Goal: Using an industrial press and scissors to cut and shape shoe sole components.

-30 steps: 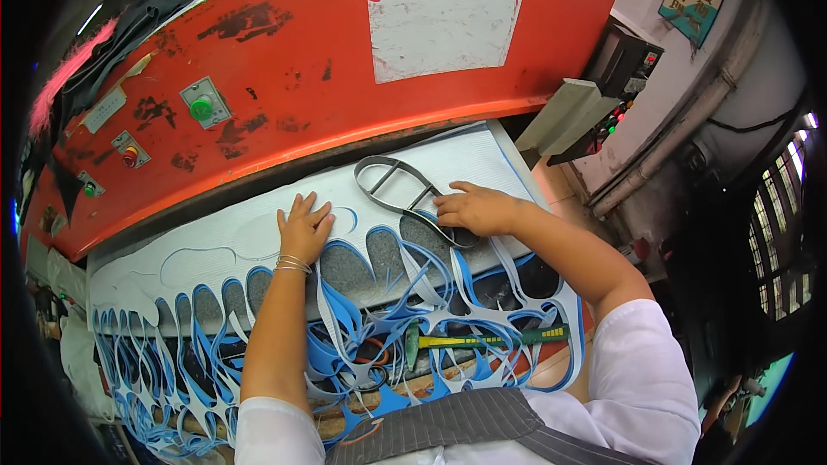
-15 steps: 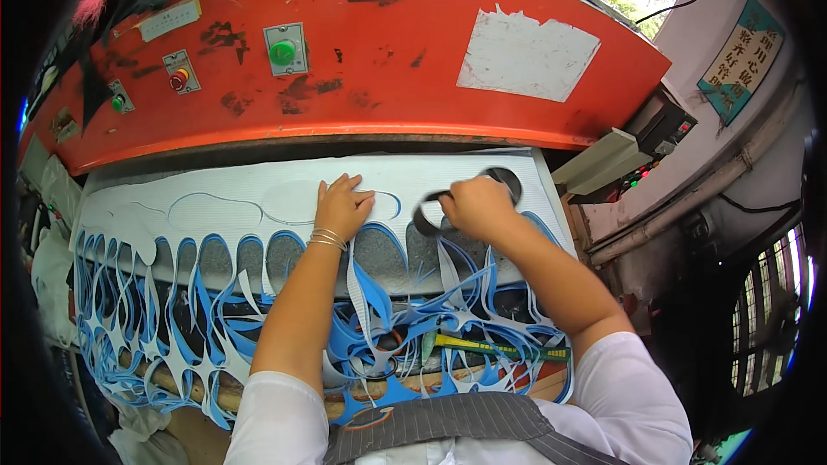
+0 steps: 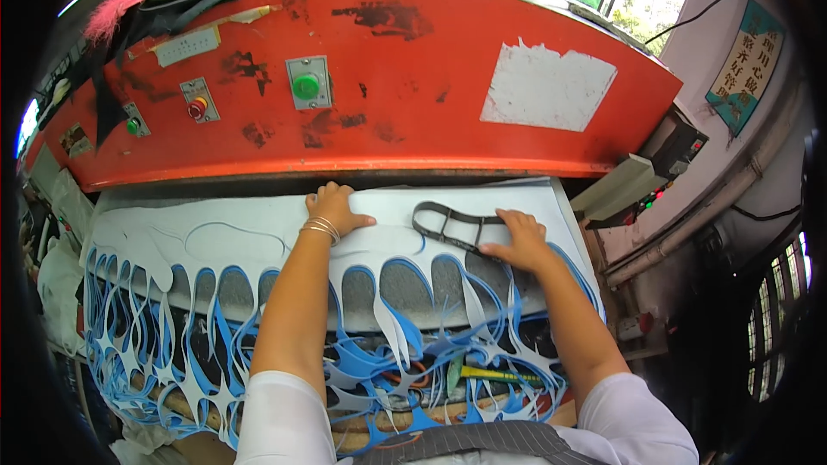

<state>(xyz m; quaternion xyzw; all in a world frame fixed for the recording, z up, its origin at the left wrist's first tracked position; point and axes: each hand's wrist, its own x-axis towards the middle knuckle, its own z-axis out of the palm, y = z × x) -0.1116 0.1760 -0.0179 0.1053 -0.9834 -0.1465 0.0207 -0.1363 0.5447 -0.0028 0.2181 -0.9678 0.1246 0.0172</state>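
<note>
A black sole-shaped cutting die (image 3: 445,216) with crossbars lies flat on a white foam sheet (image 3: 233,211), towards its right side. My right hand (image 3: 521,239) holds the right end of the die, thumb on the near side and fingers on the far side; the palm hides that end. My left hand (image 3: 334,209), with bangles at the wrist, rests on the sheet's far part with its fingers apart. Sole-shaped outlines are cut into the sheet left of the die. Along the near side, the sheet is a web of blue and white offcuts (image 3: 353,357) over a grey bed (image 3: 405,284).
A red machine beam (image 3: 413,77) spans the far side, with a green button (image 3: 306,86) and a red button (image 3: 197,107). A yellow-handled tool (image 3: 500,375) lies among the offcuts. A control box (image 3: 676,145) sits right of the bed, before a wall pipe (image 3: 689,224).
The die was tilted up in my right hand and now lies flat on the sheet. My right hand has shifted to its right end. The whole view has tilted upward.
</note>
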